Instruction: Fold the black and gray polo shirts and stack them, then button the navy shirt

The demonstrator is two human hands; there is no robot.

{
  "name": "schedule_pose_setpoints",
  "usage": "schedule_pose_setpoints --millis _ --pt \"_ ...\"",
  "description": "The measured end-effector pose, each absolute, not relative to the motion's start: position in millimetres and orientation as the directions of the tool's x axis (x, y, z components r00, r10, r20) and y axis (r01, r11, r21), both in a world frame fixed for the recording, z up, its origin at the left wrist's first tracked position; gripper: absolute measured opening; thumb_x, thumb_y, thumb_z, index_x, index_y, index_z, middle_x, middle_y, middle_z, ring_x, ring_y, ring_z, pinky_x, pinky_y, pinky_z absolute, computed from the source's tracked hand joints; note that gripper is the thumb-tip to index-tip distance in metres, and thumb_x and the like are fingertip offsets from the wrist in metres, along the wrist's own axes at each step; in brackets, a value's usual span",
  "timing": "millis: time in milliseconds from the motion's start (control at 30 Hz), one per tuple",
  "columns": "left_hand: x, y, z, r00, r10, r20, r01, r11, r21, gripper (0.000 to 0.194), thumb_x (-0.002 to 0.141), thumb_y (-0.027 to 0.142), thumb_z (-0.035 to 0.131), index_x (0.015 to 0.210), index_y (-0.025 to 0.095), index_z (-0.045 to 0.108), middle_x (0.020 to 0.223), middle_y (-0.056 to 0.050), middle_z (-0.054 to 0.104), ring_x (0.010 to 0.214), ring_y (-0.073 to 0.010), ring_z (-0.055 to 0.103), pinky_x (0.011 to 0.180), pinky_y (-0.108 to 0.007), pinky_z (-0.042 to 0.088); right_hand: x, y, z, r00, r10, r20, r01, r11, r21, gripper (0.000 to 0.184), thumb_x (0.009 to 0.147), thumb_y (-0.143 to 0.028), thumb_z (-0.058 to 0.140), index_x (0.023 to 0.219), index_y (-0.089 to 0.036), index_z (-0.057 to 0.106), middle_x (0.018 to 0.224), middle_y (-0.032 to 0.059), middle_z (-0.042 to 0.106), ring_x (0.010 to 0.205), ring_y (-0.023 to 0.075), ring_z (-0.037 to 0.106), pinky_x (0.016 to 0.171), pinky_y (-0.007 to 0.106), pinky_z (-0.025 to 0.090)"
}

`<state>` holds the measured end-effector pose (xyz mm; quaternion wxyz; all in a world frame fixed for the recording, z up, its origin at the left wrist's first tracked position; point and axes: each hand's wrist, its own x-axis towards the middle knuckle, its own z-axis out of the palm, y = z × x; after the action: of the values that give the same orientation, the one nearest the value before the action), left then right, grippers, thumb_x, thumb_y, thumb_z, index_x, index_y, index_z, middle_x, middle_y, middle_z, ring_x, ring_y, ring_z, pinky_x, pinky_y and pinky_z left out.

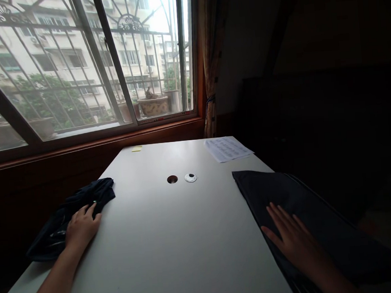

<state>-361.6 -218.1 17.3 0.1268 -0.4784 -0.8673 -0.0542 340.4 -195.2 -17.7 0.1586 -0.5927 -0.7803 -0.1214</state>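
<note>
On the left edge of the white table lies a crumpled dark navy cloth item (62, 215), with a small printed mark and part of it over the edge. My left hand (83, 225) rests on it, palm down, fingers apart. Along the right side a flat, dark piece of fabric (309, 214), perhaps a folded garment or a bag, reaches past the table's edge. My right hand (292, 236) lies flat on it near its inner edge, fingers stretched out. Neither hand grips anything. What exactly the two dark items are cannot be made out.
The white table (176, 247) has a round hole (172, 179) with a white round cap (190, 177) beside it. Printed papers (228, 149) lie at the far right corner, a yellow slip (136, 149) at the far left. Beyond stand a barred window (117, 58) and a curtain (209, 64).
</note>
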Motion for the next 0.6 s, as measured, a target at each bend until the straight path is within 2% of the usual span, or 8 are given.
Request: schedule_pose_setpoints --millis 133,300,433,500,600 --pt "-370.0 -218.6 14.6 -0.437 0.842 0.318 0.889 0.457 0.011 0.053 0.091 0.035 0.035 0.134 0.020 0.064 0.143 -0.008 0.059 0.130 -0.0297 0.052 0.108 -0.040 0.042 340.0 -195.3 -16.8 -0.253 0.884 0.392 0.960 0.278 -0.009 0.077 0.095 -0.065 0.031 0.155 -0.016 0.036 0.160 0.0119 0.036 0.149 0.0310 0.031 0.118 0.055 0.031" --pt "-374.6 -220.8 4.7 -0.244 0.876 0.415 0.969 0.199 0.149 0.052 0.090 0.038 0.038 0.115 0.010 0.074 0.128 -0.016 0.069 0.123 -0.0333 0.059 0.109 -0.046 0.043 338.5 -197.4 -14.1 -0.256 0.885 0.389 0.959 0.284 -0.017 0.075 0.096 -0.062 0.034 0.154 -0.014 0.036 0.159 0.0140 0.037 0.148 0.0317 0.032 0.117 0.056 0.032" --pt "-352.1 -222.3 -1.1 -0.120 0.901 0.418 0.959 -0.005 0.285 0.045 0.089 0.042 0.045 0.108 0.017 0.077 0.121 -0.013 0.072 0.117 -0.0320 0.063 0.101 -0.046 0.051 340.7 -194.7 -18.7 -0.254 0.886 0.388 0.955 0.292 -0.042 0.072 0.097 -0.060 0.035 0.153 -0.014 0.037 0.159 0.0146 0.038 0.148 0.0329 0.033 0.116 0.057 0.033" --pt "-326.9 -223.8 -0.5 -0.008 0.910 0.415 0.932 -0.144 0.333 0.040 0.090 0.042 0.048 0.106 0.020 0.077 0.121 -0.012 0.073 0.115 -0.0303 0.064 0.098 -0.044 0.054 339.4 -192.4 -19.2 -0.249 0.883 0.399 0.952 0.299 -0.066 0.070 0.098 -0.059 0.036 0.153 -0.016 0.038 0.158 0.0146 0.039 0.147 0.0342 0.034 0.115 0.058 0.035" --pt "-270.5 -228.9 9.2 0.272 0.865 0.423 0.818 -0.439 0.371 0.035 0.095 0.037 0.047 0.108 0.021 0.075 0.125 -0.012 0.071 0.116 -0.0291 0.062 0.097 -0.044 0.054 325.5 -191.8 -7.5 -0.234 0.849 0.473 0.939 0.324 -0.117 0.066 0.098 -0.058 0.038 0.151 -0.018 0.039 0.160 0.0153 0.035 0.146 0.0367 0.034 0.113 0.058 0.037"
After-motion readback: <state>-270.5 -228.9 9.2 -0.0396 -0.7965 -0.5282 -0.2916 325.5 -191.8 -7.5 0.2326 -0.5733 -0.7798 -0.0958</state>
